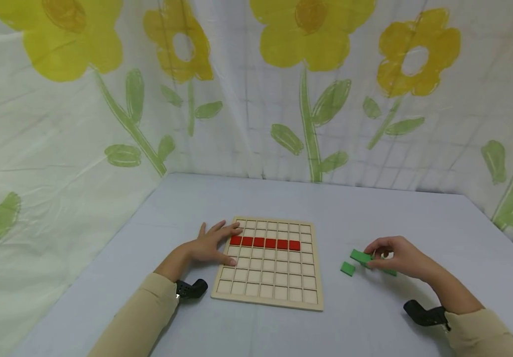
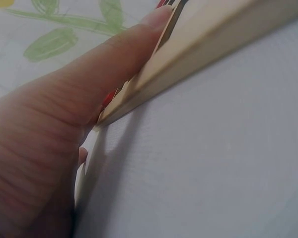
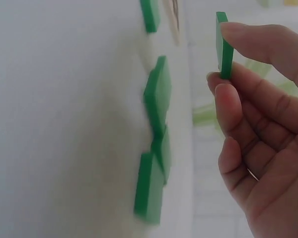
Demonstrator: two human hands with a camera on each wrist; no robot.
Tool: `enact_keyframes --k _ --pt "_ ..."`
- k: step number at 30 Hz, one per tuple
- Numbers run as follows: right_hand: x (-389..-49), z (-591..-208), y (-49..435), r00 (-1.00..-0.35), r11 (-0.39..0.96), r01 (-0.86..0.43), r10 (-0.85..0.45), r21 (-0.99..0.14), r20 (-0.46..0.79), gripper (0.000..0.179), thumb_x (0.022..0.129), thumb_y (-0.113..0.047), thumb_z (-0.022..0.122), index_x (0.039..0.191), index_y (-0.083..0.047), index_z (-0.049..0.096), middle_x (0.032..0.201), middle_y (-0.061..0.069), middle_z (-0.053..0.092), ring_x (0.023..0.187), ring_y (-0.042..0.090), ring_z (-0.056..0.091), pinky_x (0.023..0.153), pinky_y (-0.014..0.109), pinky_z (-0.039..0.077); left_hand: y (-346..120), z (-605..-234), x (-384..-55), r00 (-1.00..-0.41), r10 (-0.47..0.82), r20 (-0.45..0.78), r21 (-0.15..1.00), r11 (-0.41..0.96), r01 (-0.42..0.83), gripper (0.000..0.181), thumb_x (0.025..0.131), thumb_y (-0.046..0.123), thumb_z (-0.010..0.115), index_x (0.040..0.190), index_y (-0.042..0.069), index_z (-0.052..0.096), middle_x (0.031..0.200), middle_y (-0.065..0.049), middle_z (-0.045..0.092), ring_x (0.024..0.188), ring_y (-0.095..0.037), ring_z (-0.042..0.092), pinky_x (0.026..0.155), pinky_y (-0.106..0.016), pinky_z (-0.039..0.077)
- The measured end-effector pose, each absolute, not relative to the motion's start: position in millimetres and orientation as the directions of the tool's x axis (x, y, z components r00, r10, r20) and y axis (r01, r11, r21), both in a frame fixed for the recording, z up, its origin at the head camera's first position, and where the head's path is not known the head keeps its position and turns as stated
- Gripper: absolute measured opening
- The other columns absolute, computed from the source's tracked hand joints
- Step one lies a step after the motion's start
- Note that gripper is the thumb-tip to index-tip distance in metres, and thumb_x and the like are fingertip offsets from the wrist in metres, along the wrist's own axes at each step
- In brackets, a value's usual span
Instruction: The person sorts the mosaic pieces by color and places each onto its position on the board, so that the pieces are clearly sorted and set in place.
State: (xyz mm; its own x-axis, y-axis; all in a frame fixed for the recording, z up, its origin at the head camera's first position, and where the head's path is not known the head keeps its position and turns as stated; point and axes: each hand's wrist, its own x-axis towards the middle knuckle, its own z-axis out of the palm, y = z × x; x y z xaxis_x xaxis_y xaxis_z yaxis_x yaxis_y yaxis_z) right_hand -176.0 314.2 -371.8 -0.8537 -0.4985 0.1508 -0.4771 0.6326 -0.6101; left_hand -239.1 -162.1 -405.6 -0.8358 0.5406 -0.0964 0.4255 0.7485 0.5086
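A shallow wooden grid board (image 1: 267, 301) lies on the table, with a row of several red square tiles (image 1: 258, 242) in its cells. My left hand (image 1: 207, 246) rests on the board's left edge, fingers spread and straight; the left wrist view shows the thumb (image 2: 124, 54) lying over the wooden rim. To the right of the board, my right hand (image 1: 399, 255) pinches a green square tile (image 3: 224, 45) between thumb and index finger, raised off the table. Below it several more green tiles (image 3: 159, 96) lie loosely together, and one green tile (image 1: 348, 268) lies a little nearer the board.
The pale table (image 1: 350, 327) reaches back to a white curtain (image 1: 247, 99) printed with yellow flowers. Black wrist bands (image 1: 426, 314) with small camera mounts sit on both forearms.
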Motion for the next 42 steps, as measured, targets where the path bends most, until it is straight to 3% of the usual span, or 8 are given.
enact_keyframes --k 15,29,42 --pt "-199.3 -369.3 262.9 -0.824 0.603 -0.504 -0.550 -0.619 0.135 0.021 0.081 -0.018 0.072 0.096 -0.004 0.068 0.086 0.001 0.066 0.070 0.001 0.053 0.063 0.022 0.045 -162.6 -405.2 -240.1 -0.840 0.534 -0.094 0.504 0.753 0.422 0.087 0.070 0.053 0.075 0.143 0.024 0.037 0.156 0.003 0.020 0.146 -0.031 0.000 0.107 -0.064 -0.017" --pt "-218.7 -363.9 213.4 -0.841 0.613 -0.476 -0.528 -0.631 0.121 0.020 0.081 -0.019 0.072 0.097 -0.007 0.069 0.087 0.000 0.066 0.074 0.007 0.054 0.068 0.025 0.046 -163.3 -407.2 -239.3 -0.842 0.531 -0.098 0.509 0.753 0.416 0.085 0.070 0.052 0.075 0.142 0.025 0.038 0.156 0.004 0.020 0.146 -0.030 0.000 0.107 -0.062 -0.017" --pt "-228.9 -356.7 166.3 -0.797 0.545 -0.521 -0.586 -0.657 0.146 0.022 0.082 -0.019 0.070 0.099 -0.004 0.069 0.094 0.007 0.067 0.076 0.011 0.056 0.067 0.025 0.048 -162.6 -407.5 -240.1 -0.842 0.533 -0.089 0.512 0.749 0.420 0.086 0.069 0.053 0.075 0.142 0.025 0.038 0.156 0.004 0.020 0.146 -0.031 0.000 0.107 -0.063 -0.017"
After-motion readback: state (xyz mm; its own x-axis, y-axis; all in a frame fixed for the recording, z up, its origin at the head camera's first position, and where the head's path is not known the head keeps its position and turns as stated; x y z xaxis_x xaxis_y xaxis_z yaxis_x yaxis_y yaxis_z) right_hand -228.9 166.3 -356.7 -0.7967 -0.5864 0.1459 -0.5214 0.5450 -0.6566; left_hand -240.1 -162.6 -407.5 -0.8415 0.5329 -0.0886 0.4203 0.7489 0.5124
